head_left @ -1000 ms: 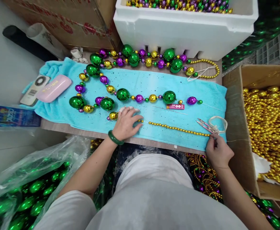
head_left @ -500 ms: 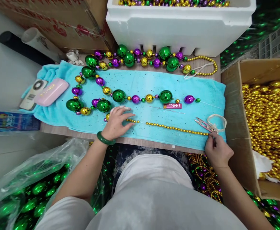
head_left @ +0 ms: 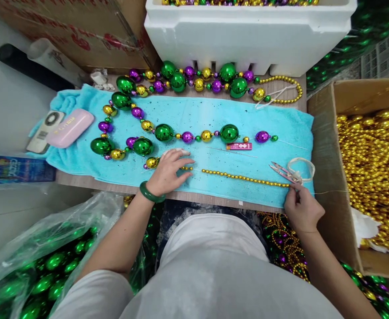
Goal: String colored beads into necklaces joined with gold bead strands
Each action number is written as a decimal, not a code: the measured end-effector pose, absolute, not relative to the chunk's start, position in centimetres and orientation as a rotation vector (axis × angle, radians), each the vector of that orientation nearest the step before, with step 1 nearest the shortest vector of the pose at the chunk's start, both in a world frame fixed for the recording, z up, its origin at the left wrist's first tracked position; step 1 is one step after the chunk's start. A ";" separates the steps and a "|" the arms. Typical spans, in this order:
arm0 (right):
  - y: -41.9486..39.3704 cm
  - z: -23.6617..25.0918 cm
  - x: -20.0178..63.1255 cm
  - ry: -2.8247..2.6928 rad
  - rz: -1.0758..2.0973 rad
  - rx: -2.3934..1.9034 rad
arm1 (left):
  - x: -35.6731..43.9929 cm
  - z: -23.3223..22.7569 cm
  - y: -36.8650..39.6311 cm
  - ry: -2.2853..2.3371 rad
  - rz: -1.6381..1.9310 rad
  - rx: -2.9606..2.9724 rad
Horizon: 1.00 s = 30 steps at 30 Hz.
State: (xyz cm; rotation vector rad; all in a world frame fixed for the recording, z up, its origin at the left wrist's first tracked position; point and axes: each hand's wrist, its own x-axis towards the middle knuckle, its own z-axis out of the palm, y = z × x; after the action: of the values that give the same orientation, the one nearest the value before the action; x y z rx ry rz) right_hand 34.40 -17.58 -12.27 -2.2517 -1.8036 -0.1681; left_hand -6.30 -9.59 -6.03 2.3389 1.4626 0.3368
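My right hand [head_left: 302, 207] pinches the right end of a strand of small gold beads [head_left: 244, 178], which lies nearly straight along the front of a blue towel [head_left: 181, 108]. Left of a short gap on the string, my left hand [head_left: 167, 172] rests palm down with its fingers apart, over more small gold beads [head_left: 188, 168]. A longer beaded garland [head_left: 164, 132] of green, purple and gold balls loops across the towel. Just beyond my right hand lie thread snips [head_left: 283, 172] with a white band [head_left: 305, 168] around them. What lies beneath my left palm is hidden.
A white foam box [head_left: 247, 42] of beads stands behind the table, with a finished-looking bead loop [head_left: 199, 84] before it. At right is a carton [head_left: 327, 186] of gold beads [head_left: 374, 177]. A pink case [head_left: 70, 128], a small red packet [head_left: 239, 146] and a needle [head_left: 234, 152] lie on the towel.
My left hand has slid a little to the right along the string, uncovering a larger gold ball behind it. My right hand keeps its pinch in the same place.
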 end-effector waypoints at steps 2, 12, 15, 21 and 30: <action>-17.6 -12.2 34.4 -1.801 -0.143 -2.245 | -6.5 -6.1 -9.7 1.475 0.319 2.353; -17.6 -12.7 34.7 -1.789 -0.132 -2.231 | -8.9 -6.3 -10.5 1.667 0.272 2.404; -17.6 -12.7 34.6 -1.791 -0.143 -2.226 | -8.3 -6.3 -10.4 1.661 0.265 2.421; -17.5 -12.2 34.4 -1.796 -0.135 -2.235 | -5.5 -6.3 -10.0 1.545 0.323 2.417; -17.5 -12.3 34.4 -1.822 -0.205 -2.205 | -2.0 -7.3 -9.7 1.410 0.311 2.409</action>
State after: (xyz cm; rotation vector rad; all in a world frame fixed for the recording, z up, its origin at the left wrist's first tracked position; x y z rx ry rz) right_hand 34.35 -17.54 -12.31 -2.2047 -1.8220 -0.2048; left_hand -2.01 -9.73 -7.32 2.4085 1.4096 0.3107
